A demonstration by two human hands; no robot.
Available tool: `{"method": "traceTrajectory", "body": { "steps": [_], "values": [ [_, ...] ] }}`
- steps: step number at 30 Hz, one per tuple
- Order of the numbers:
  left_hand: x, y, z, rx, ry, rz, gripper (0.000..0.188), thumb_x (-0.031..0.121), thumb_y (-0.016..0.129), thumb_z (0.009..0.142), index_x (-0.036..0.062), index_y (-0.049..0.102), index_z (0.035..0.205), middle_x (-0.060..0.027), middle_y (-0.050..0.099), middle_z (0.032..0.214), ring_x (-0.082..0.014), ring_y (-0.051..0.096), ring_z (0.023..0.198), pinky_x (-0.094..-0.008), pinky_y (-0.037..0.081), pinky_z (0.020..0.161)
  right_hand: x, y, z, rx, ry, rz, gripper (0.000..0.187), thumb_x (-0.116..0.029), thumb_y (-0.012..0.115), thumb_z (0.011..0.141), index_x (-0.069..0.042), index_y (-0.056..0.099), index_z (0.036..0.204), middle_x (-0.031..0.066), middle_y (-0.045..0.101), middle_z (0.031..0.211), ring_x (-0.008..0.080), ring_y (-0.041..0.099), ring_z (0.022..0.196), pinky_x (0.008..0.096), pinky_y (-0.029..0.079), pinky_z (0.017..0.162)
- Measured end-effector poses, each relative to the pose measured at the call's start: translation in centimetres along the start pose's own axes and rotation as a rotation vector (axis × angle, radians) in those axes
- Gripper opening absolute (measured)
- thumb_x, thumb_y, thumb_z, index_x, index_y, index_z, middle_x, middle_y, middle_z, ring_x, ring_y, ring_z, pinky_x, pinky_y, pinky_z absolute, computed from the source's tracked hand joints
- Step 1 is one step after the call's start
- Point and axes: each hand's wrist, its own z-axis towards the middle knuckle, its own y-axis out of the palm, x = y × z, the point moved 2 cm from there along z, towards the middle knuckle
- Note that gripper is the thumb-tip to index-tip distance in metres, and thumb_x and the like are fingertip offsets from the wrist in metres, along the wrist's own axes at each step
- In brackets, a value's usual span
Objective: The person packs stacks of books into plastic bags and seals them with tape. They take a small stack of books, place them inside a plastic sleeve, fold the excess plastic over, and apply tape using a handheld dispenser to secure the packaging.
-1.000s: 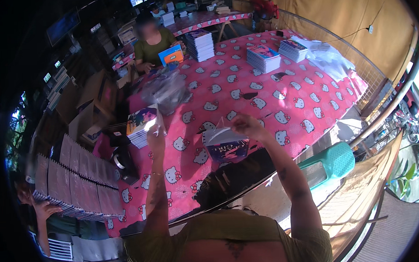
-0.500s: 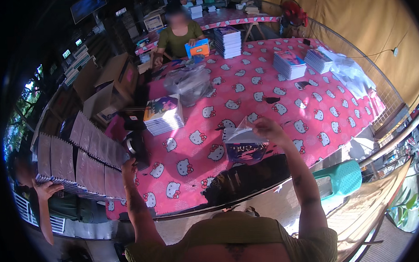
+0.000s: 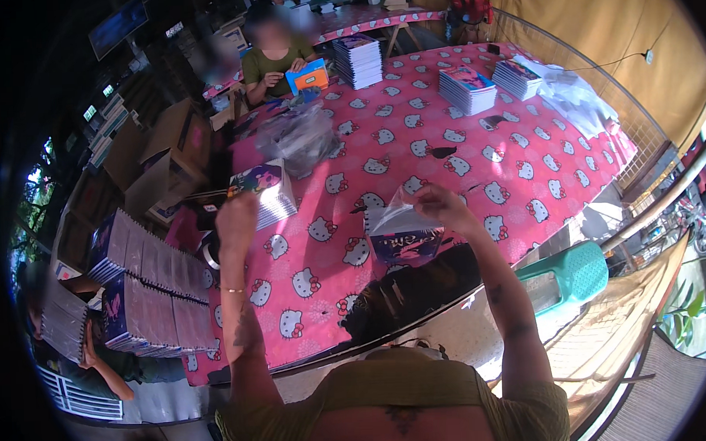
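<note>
My right hand (image 3: 443, 205) pinches the raised flap of a clear plastic sleeve (image 3: 399, 200). The sleeve goes around a spiral-bound notebook (image 3: 407, 246) with a dark, colourful cover, lying near the table's front edge. Off to the left, my left hand (image 3: 238, 215) is lifted and smeared by motion, so its fingers and anything in them cannot be made out. It passes in front of a stack of notebooks (image 3: 276, 200). A tape dispenser (image 3: 212, 253), partly hidden, sits just below that hand.
Rows of wrapped notebooks (image 3: 150, 305) fill the left end, where another person's hand (image 3: 89, 346) holds a bundle (image 3: 63, 318). Across the pink table (image 3: 308, 280), a seated person handles a blue and orange booklet (image 3: 307, 77). A plastic bag (image 3: 297, 137) and further notebook stacks (image 3: 358, 62) stand about.
My left hand has risen from the tape dispenser toward the notebook stack. My right hand keeps its pinch on the flap. The person at left has lifted a bundle off the rows.
</note>
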Motion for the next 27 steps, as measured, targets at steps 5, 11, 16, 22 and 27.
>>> {"method": "traceTrajectory", "body": {
  "steps": [5,11,16,22,27],
  "values": [
    [20.1,2.8,7.9,-0.605,0.928,-0.404,0.023,0.028,0.072,0.081,0.0054,0.069,0.078,-0.0052,0.065,0.070,-0.0204,0.065,0.073,-0.0341,0.047,0.070,-0.8,0.3,0.2,-0.018,0.036,0.029,0.037,-0.011,0.071,0.088,-0.003,0.056,0.121,0.0086,0.065,0.102,0.0148,0.063,0.094,0.0280,0.050,0.081],
    [21.5,18.6,10.0,-1.562,0.701,-0.408,0.043,0.040,0.071,0.084,0.0105,0.065,0.114,-0.0047,0.067,0.106,-0.0193,0.062,0.100,-0.0398,0.044,0.087,-1.0,0.9,0.0,0.022,0.074,-0.028,0.042,-0.013,0.071,0.088,-0.004,0.054,0.126,0.0100,0.063,0.108,0.0159,0.063,0.095,0.0279,0.050,0.079],
    [14.0,24.8,4.0,-1.585,-0.073,-1.330,0.066,0.043,0.073,0.082,0.0109,0.051,0.135,-0.0086,0.058,0.130,-0.0207,0.057,0.115,-0.0422,0.044,0.094,-1.1,1.9,-0.5,0.154,0.039,0.030,0.057,-0.017,0.075,0.086,-0.008,0.049,0.135,0.0136,0.055,0.125,0.0199,0.056,0.111,0.0322,0.046,0.092],
    [12.0,16.2,-8.0,-0.869,-0.132,-2.108,0.086,0.035,0.080,0.077,0.0081,0.037,0.147,-0.0155,0.045,0.143,-0.0246,0.050,0.125,-0.0414,0.043,0.099,3.7,3.6,-6.1,0.205,-0.170,0.167,0.080,-0.016,0.083,0.077,-0.006,0.038,0.143,0.0113,0.051,0.134,0.0191,0.046,0.127,0.0391,0.039,0.107],
    [13.6,13.0,-12.8,-0.376,-0.060,-1.110,0.083,0.023,0.084,0.073,0.0026,0.041,0.141,-0.0152,0.053,0.128,-0.0253,0.049,0.119,-0.0355,0.046,0.094,4.8,5.9,-5.2,0.128,-0.112,0.290,0.067,-0.018,0.085,0.075,-0.001,0.048,0.128,0.0040,0.063,0.112,0.0154,0.061,0.104,0.0309,0.048,0.093]
  ]
}}
